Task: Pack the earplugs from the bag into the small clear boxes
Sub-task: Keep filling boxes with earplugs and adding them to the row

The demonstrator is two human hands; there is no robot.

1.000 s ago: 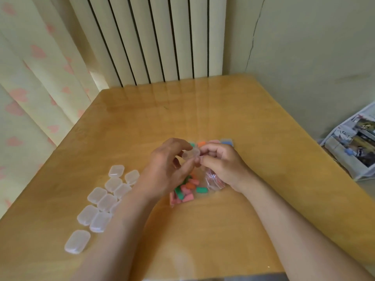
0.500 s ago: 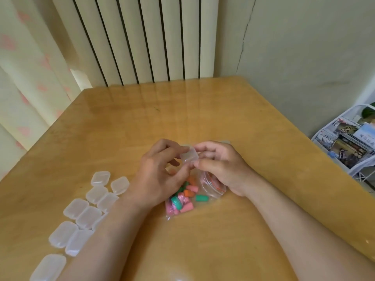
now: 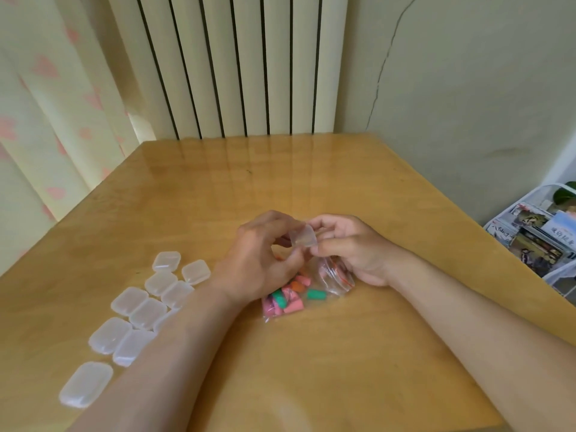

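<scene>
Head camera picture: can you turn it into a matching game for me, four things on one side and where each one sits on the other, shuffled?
1 magazine rack
2 spare clear boxes
3 earplug bag
4 held clear box

A pinched between left hand and right hand
B past the right edge of the table
C grouped on the table's left side
D on the table, beneath both hands

Pairs: 1-B, 2-C, 3-D, 4-A
</scene>
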